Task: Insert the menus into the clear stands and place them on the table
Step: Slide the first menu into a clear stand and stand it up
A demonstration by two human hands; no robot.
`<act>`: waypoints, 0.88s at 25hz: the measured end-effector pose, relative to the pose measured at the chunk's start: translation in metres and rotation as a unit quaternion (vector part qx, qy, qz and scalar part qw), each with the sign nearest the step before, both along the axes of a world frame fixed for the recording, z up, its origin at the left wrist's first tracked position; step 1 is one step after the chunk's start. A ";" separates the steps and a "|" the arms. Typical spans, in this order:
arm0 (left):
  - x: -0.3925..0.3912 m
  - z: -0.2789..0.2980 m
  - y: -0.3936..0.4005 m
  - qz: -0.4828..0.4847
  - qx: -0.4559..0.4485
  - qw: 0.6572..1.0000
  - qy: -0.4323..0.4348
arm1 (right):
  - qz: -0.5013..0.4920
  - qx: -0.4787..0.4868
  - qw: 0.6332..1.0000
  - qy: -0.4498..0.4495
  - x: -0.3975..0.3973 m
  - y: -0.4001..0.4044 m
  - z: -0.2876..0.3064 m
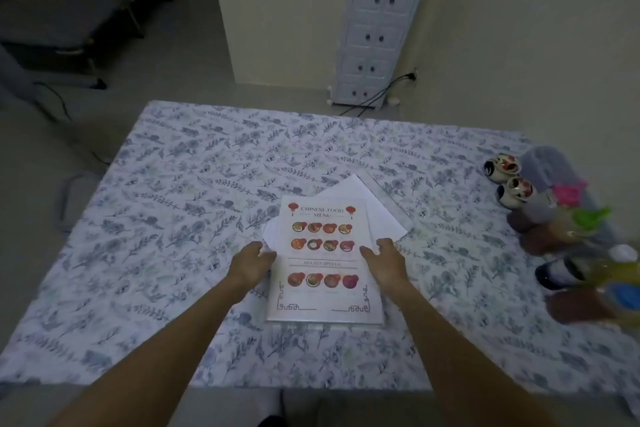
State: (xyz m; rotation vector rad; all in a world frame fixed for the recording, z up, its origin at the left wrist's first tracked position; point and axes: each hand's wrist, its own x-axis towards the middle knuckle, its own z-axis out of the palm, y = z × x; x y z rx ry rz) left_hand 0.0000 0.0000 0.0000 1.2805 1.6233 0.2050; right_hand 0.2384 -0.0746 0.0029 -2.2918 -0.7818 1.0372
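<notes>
Two bare hands are reaching over a table [180,184] covered in a blue floral cloth. The left hand [251,263] is lying at the left edge of a menu [323,260], fingers loosely spread and partly curled, fingertips touching a white sheet [269,236] that is poking out from beneath the menu; it is not closing around anything. The right hand [384,262] is resting on the menu's right edge, fingers open and slightly bent, thumb pointing inward onto the printed page; whether it is pinching the edge cannot be told.

The menu is lying flat near the middle of the table, face up, showing a red heading and rows of round food pictures. It seems to be sitting inside or on top of a clear stand, since a glossy border is showing along its bottom edge [325,321], but this is blurred. More white paper [379,215] is fanning out from under it toward the upper right, lying partly on a clear sheet [384,189].

Along the table's right side, well apart from the menu, two painted ceramic jars [509,180] are lying beside a cluster of bottles [585,243] with pink, green, white and blue caps.
</notes>
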 end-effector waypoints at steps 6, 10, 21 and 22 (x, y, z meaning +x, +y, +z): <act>0.006 -0.025 0.019 0.085 -0.084 0.985 -0.124 | -0.135 0.007 0.987 0.087 -0.002 0.003 -0.018; -0.002 -0.018 0.021 0.076 -0.090 0.981 -0.153 | -0.172 0.025 0.979 0.102 0.001 -0.001 -0.016; 0.051 0.033 -0.025 -0.046 0.016 0.948 -0.316 | -0.148 0.179 0.951 0.204 0.078 -0.045 0.033; 0.067 0.035 -0.031 -0.047 0.030 0.948 -0.314 | -0.147 0.188 0.951 0.199 0.092 -0.050 0.037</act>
